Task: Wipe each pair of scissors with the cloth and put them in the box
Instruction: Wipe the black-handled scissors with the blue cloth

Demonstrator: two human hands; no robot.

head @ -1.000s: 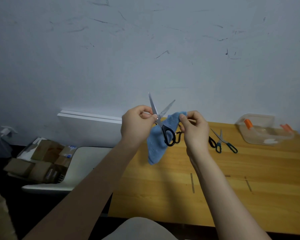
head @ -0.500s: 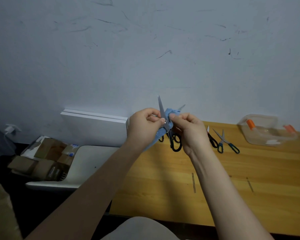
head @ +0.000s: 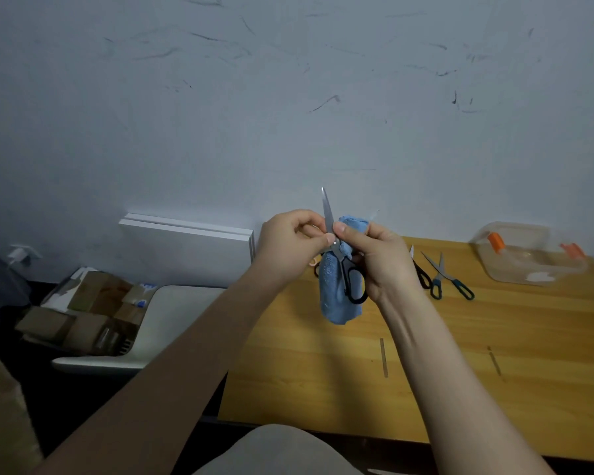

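The person is holding both hands up over the far edge of a smooth, yellow wooden table (head: 426,354). The left hand (head: 288,245) is pinching the black-handled scissors (head: 344,269) between its thumb and a finger, right by the spot where the two blades cross. One blade is thin, shiny metal with a sharp point, and it is sticking straight up past the fingers. The right hand (head: 381,258) is curling around the blue cloth (head: 331,296), and its thumb is pressing the cloth from the front, just beside the upright blade. The cloth is soft and fuzzy like a little towel. It is bunching up above the right hand and hanging down below both hands in a floppy roll. The round black plastic loops of the scissors are dangling in front of the cloth, touching the right palm. A blurry tip of the other blade is poking out behind the top of the cloth. Two more pairs are lying flat on the table to the right: the black scissors (head: 420,274), partly hiding behind the right hand, and the skinny teal-handled scissors (head: 440,270), whose blades are gaping a little. Farther right, by the wall, the clear plastic box (head: 535,258) with rounded corners and orange clips is sitting well apart from the hands.
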